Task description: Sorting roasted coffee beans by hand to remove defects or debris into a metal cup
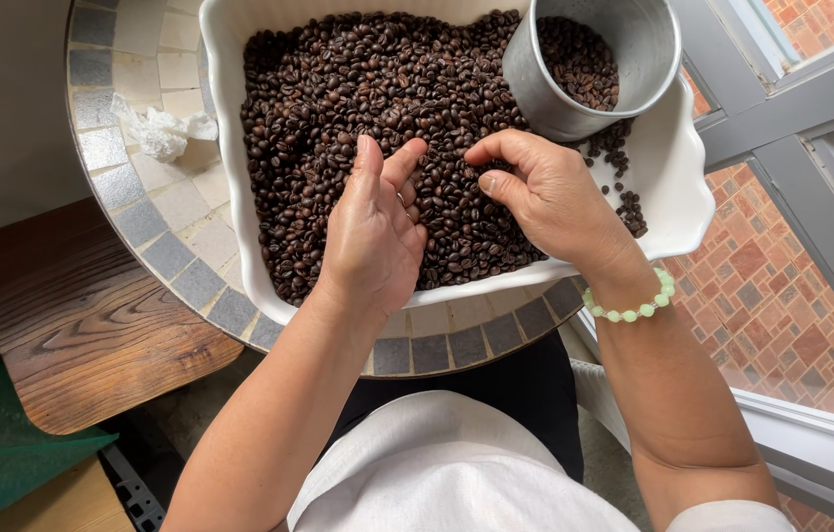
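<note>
A white rectangular dish [678,202] full of dark roasted coffee beans [338,89] sits on a round tiled table [141,222]. A grey metal cup [555,99] with some beans inside stands tilted in the dish's far right corner. My left hand [373,232] rests on the beans near the dish's front, fingers together and slightly cupped, touching beans. My right hand [545,197], wearing a green bead bracelet [634,307], hovers just right of it with thumb and fingers curled down onto the beans. Whether either hand holds beans is hidden.
A crumpled white tissue [161,130] lies on the table left of the dish. A dark wooden stool [82,325] stands lower left. A grey window frame [811,148] runs along the right, with brick paving outside.
</note>
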